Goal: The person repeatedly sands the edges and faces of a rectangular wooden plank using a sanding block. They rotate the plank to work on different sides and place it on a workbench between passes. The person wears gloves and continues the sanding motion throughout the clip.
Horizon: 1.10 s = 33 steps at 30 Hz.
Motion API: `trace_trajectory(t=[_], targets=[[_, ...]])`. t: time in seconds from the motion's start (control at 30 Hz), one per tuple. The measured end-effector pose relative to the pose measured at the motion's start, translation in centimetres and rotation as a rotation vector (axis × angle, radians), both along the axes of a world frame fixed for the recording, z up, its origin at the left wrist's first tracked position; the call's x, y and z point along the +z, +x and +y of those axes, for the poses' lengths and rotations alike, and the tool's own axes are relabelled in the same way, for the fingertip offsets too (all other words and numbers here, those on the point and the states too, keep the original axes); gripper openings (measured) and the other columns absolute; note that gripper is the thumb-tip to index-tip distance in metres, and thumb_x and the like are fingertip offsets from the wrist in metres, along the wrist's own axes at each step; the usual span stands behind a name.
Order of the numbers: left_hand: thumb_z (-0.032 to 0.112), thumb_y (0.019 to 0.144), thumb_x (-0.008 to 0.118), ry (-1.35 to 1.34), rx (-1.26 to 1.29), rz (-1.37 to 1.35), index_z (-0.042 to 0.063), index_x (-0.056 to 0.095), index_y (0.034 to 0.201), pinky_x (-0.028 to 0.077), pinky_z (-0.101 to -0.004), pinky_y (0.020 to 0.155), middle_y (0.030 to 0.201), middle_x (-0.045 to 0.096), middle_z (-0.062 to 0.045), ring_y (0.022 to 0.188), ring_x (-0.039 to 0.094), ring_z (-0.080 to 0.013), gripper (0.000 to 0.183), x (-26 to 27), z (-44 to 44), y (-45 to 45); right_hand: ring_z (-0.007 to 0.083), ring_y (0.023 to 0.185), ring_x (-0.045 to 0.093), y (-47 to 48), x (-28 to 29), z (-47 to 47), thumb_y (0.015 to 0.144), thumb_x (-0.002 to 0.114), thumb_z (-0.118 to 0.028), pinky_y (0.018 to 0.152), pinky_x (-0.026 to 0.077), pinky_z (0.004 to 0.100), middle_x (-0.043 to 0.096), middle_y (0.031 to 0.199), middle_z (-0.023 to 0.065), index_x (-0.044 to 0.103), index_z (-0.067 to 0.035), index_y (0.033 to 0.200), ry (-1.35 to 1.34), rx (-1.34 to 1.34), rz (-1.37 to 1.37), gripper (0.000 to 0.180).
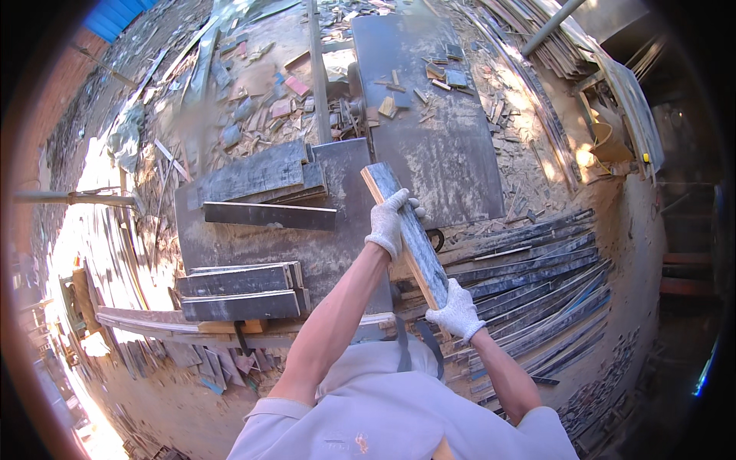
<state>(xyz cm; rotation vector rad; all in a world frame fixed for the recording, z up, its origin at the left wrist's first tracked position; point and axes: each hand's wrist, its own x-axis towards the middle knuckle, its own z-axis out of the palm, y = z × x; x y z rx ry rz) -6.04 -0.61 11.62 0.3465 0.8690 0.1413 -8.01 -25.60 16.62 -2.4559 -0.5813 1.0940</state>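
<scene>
Both hands wear pale knitted work gloves and hold a stack of narrow plywood strips (409, 230) with dark, worn faces, tilted across the front of the body. My left hand (393, 221) grips its upper part, with fingertips showing at the far edge. My right hand (457, 310) is closed round the lower end. To the left, a dark plywood strip (270, 216) lies on the dark table panel (339, 247), just below wider stacked boards (253, 172). Nearer the body, at the table's left, rest stacked dark strips (238, 305).
A larger dark panel (437, 155) with small wood offcuts (454, 77) lies ahead. Long strips (535, 287) are piled at the right. Wood scraps (276, 98) cover the ground beyond the table, beside an upright-looking long beam (318, 69). A metal pole (552, 26) crosses the upper right.
</scene>
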Motion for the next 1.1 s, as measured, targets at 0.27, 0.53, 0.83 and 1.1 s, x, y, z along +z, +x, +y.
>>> trace_trajectory(t=[0.27,0.53,0.83,1.1], targets=[[0.052,0.102,0.066,0.678,-0.389,0.424,-0.01,0.072,0.12,0.052,-0.0442,0.081,0.103,0.077,-0.019,0.091,0.071,-0.0278,0.065,-11.2,1.1,3.5,0.0474,0.1,0.074,5.1,-1.3,5.0,0.071,0.084,-0.034,0.09,0.059,0.0536,0.074,0.102,0.0314,0.052,0.005,0.121,-0.284,0.041,-0.167,0.07],[0.046,0.099,0.063,0.564,-0.376,0.572,-0.012,0.069,0.126,0.053,-0.0446,0.084,0.113,0.076,-0.022,0.099,0.072,-0.0302,0.064,-13.5,3.4,7.6,0.0462,0.103,0.074,7.5,-3.1,8.5,0.076,0.075,-0.022,0.091,0.059,0.0517,0.075,0.104,0.0313,0.051,0.008,0.125,-0.346,0.06,-0.207,0.063],[0.043,0.099,0.057,0.567,-0.421,0.581,-0.01,0.069,0.13,0.054,-0.0447,0.09,0.121,0.076,-0.026,0.107,0.073,-0.0345,0.062,-12.3,5.3,10.0,0.0469,0.103,0.074,9.6,-4.1,10.0,0.072,0.081,-0.03,0.092,0.059,0.0507,0.074,0.107,0.0339,0.05,0.01,0.129,-0.349,0.05,-0.188,0.076],[0.045,0.101,0.053,0.672,-0.495,0.584,-0.009,0.069,0.13,0.054,-0.0456,0.096,0.129,0.073,-0.029,0.12,0.072,-0.037,0.062,-14.4,6.5,11.0,0.046,0.103,0.074,10.5,-3.3,11.4,0.077,0.077,-0.026,0.09,0.059,0.0513,0.074,0.105,0.0327,0.049,0.009,0.126,-0.34,0.066,-0.182,0.067]])
